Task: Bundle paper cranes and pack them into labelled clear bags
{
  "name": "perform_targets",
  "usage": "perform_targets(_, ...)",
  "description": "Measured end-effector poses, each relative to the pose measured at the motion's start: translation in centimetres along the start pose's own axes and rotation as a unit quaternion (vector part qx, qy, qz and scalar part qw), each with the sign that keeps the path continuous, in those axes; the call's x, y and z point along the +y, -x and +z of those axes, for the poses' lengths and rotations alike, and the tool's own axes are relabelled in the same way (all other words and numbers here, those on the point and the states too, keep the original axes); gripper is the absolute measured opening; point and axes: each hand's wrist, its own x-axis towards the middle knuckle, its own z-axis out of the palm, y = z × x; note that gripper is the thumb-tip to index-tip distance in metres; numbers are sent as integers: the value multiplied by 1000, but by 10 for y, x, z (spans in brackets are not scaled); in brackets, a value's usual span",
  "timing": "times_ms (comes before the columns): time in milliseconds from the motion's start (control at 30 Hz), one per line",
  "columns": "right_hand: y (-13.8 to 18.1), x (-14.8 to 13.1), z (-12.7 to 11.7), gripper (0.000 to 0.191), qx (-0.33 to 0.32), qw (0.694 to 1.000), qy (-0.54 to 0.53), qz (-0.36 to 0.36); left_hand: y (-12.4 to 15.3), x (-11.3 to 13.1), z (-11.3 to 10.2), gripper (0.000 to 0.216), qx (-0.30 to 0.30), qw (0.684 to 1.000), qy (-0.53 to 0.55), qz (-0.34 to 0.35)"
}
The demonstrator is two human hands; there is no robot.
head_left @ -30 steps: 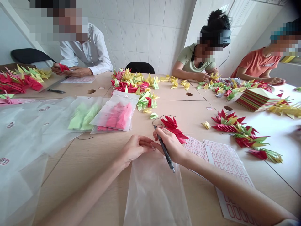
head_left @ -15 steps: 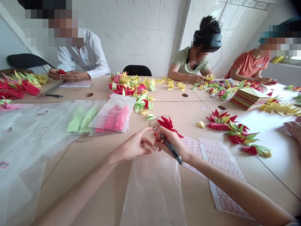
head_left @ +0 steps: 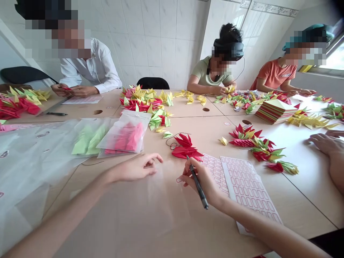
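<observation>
My left hand point(head_left: 135, 167) is over the left part of a clear plastic bag point(head_left: 161, 200), index finger stretched and the other fingers curled at its upper edge. The bag is smeared by motion, so the grip is only partly visible. My right hand point(head_left: 200, 177) holds a dark pen point(head_left: 199, 190) slanting back towards me. A small red-bordered label point(head_left: 178, 180) sticks out from my right fingertips, above the bag's right side. Just beyond that hand lie red folded-paper pieces point(head_left: 185, 147) with a dark cord point(head_left: 171, 143).
Label sheets point(head_left: 249, 186) lie under and beside my right forearm. Filled bags point(head_left: 123, 134) and flat plastic bags point(head_left: 34, 150) are at left. Folded-paper piles point(head_left: 145, 100) and a paper stack point(head_left: 275, 111) stand farther back. Several people sit around; another person's hand point(head_left: 328, 143) rests at right.
My left hand has moved left, away from my right hand, and the plastic bag has shifted left with it. My right hand keeps the pen and label. The view has turned slightly right.
</observation>
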Motion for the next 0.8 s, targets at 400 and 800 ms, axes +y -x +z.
perform_targets(400,-8,-5,-16,18,32,956,269,-113,12,4,98,35,194,924,-240,224)
perform_targets(800,-25,14,3,20,29,999,10,-18,9,1,100,40,250,893,-284,246)
